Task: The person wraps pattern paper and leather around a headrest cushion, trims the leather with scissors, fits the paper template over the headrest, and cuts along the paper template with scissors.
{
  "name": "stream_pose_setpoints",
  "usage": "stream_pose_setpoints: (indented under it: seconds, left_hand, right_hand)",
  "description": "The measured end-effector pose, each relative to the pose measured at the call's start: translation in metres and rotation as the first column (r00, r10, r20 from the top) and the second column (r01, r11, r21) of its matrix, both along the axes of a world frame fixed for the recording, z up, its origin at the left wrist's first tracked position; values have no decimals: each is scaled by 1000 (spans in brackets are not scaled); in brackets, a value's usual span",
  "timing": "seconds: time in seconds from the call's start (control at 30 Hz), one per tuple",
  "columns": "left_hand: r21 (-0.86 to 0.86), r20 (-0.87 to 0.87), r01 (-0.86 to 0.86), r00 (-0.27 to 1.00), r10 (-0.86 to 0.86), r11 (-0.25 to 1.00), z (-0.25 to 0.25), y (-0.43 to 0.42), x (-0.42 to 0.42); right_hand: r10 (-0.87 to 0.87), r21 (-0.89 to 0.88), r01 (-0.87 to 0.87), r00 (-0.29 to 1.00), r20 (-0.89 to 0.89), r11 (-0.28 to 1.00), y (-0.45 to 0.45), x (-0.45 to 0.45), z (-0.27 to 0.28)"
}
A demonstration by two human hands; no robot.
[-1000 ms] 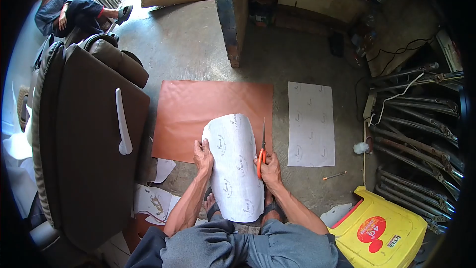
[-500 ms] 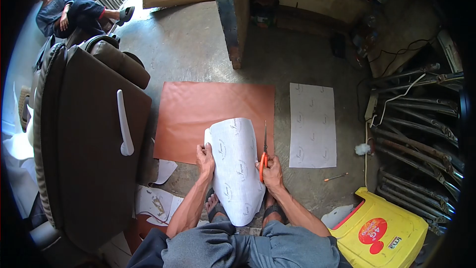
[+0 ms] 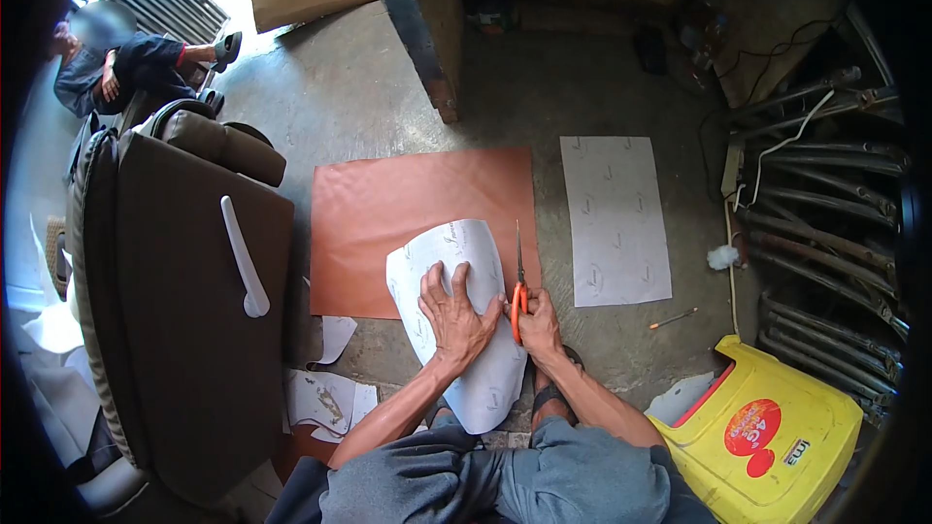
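A white sheet (image 3: 482,390) printed with dark lettering curves over my lap, its upper part over a reddish-brown sheet (image 3: 388,204) on the floor. My left hand (image 3: 456,315) lies on the white sheet with its fingers spread, the thumb reaching toward the sheet's right edge. Orange-handled scissors (image 3: 519,306) are gripped in my right hand (image 3: 539,322), blades pointing away from me beside that same edge. Whether the right fingers also pinch the sheet, I cannot tell. Farther right, a flat printed white sheet (image 3: 616,223) rests on the floor.
Left stands a dark brown padded seat (image 3: 199,311) with a white lever (image 3: 243,257). A yellow plastic stool (image 3: 767,427) and a pencil-like stick (image 3: 674,318) are at right, near stacked metal frames (image 3: 825,243). Scraps (image 3: 330,403) lie front left. A person (image 3: 126,68) sits far left.
My left hand has gone from holding the sheet's left edge to lying spread across its middle. The sheet has tilted slightly left. The scissors stay in my right hand; the whole view has shifted a little.
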State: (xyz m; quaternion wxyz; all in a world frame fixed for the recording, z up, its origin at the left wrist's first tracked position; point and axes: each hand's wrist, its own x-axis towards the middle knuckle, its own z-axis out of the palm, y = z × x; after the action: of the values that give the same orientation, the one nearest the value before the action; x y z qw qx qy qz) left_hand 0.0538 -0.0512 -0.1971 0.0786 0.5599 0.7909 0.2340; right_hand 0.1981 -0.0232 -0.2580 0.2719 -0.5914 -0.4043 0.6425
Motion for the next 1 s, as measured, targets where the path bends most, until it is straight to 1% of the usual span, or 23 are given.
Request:
stream_pose_setpoints:
  seconds: [0.03, 0.07, 0.17, 0.2, 0.27, 0.33, 0.37, 0.4, 0.43, 0.47, 0.5, 0.53, 0.57, 0.6, 0.67, 0.73, 0.8, 0.83, 0.87, 0.93, 0.97, 1.0]
  left_hand:
    - [0, 53, -25, 998, 25, 1000, -3, 0, -2]
    - [-5, 47, -13, 999, 13, 1000, -6, -1, -4]
    - [6, 113, -11, 993, 10, 1000, -7, -5, -14]
    - [0, 105, -5, 994, 5, 1000, -4, -7, -17]
    - [-22, 164, -22, 986, 25, 1000, 2, -12, -25]
    - [-40, 160, -51, 985, 57, 998, 7, -18, -40]
    - [-17, 183, -90, 979, 92, 996, 11, -20, -49]
    - [7, 206, -134, 970, 129, 991, 15, -22, -60]
    - [97, 242, -134, 964, 108, 986, 13, -25, -75]
    - [85, 304, -169, 943, 136, 982, 14, -31, -89]
    - [110, 429, -229, 889, 162, 967, 15, -35, -100]
    - [131, 546, -297, 818, 181, 946, 18, -41, -110]
    - [105, 642, -343, 740, 200, 933, 22, -51, -121]
    - [128, 711, -377, 680, 181, 917, 27, -58, -129]
    - [193, 800, -454, 586, 129, 870, 26, -73, -145]
    - [188, 829, -466, 547, 114, 865, 29, -85, -158]
    - [140, 850, -439, 513, 120, 888, 37, -95, -168]
    - [135, 858, -424, 502, 108, 896, 36, -101, -174]
    - [129, 869, -407, 485, 94, 904, 34, -106, -178]
    - [110, 859, -382, 502, 105, 918, 31, -112, -180]
    - [102, 879, -363, 469, 86, 926, 31, -114, -182]
    - [102, 883, -379, 461, 92, 920, 31, -115, -183]
  right_hand:
    - [-13, -1, 13, 999, -35, 1000, -1, -1, 2]
    - [-25, -6, 25, 999, -41, 1000, -1, -2, 0]
    - [5, -77, -10, 998, -64, 997, -2, -5, 4]
    - [-2, -83, -4, 997, -72, 997, -3, -6, 3]
    - [24, -37, -29, 992, -125, 999, -8, -10, 1]
    - [38, 23, -36, 992, -124, 999, -14, -26, 2]
    - [70, 30, -67, 988, -137, 997, -15, -34, 2]
    - [107, 38, -102, 983, -150, 994, -12, -41, 15]
    - [165, 11, -166, 967, -192, 986, -6, -48, 29]
    - [191, 48, -185, 965, -178, 982, -2, -57, 45]
    - [217, 95, -202, 958, -190, 975, -2, -70, 51]
    - [250, 143, -224, 947, -200, 964, -2, -82, 59]
    - [298, 124, -277, 931, -211, 953, -3, -89, 66]
    - [320, 223, -272, 922, -219, 936, -6, -101, 68]
    - [414, 286, -350, 887, -205, 892, -4, -123, 86]
    - [468, 304, -391, 848, -247, 869, -8, -143, 93]
    - [507, 319, -430, 834, -218, 844, -14, -157, 97]
    - [505, 312, -425, 826, -251, 849, -18, -162, 96]
    - [521, 314, -441, 817, -247, 841, -23, -167, 94]
    - [503, 241, -444, 804, -317, 863, -26, -172, 91]
    - [519, 207, -476, 791, -324, 855, -26, -172, 89]
    - [533, 205, -492, 785, -317, 846, -24, -172, 93]
